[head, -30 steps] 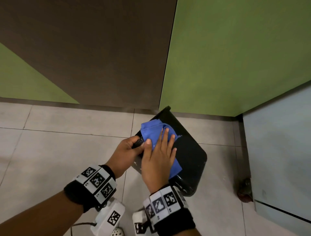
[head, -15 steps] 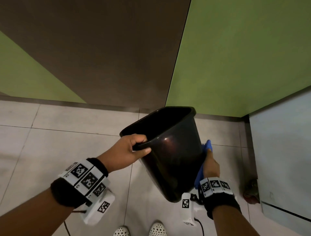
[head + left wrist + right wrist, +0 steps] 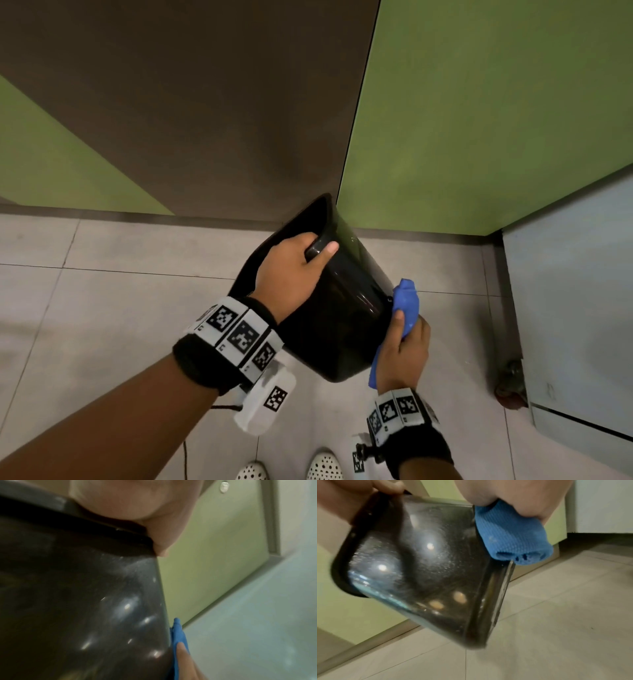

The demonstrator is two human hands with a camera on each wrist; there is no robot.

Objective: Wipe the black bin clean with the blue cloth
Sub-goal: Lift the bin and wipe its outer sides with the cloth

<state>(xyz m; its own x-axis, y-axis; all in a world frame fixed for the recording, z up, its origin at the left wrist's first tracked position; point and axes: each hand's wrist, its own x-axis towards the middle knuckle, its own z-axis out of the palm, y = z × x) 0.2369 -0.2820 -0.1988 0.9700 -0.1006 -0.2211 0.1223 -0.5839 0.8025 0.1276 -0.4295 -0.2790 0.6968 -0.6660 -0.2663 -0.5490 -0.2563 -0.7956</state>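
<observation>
Both hands busy — bin (image 3: 346, 308), cloth (image 3: 406, 306) unlabelled.

The black bin (image 3: 342, 318) has a glossy dark surface with pale light reflections, and the blue cloth (image 3: 406, 305) at its 3 o'clock side shows a fine woven grid texture in the right wrist view. Both wristbands (image 3: 239, 334) are black with white panels bearing black-and-white square marker patterns. The floor tiles (image 3: 102, 308) are light grey; the wall panels (image 3: 479, 102) at 12 o'clock are green and dark brown, and the shoes (image 3: 253, 472) at 6 o'clock are white with dark dots.
</observation>
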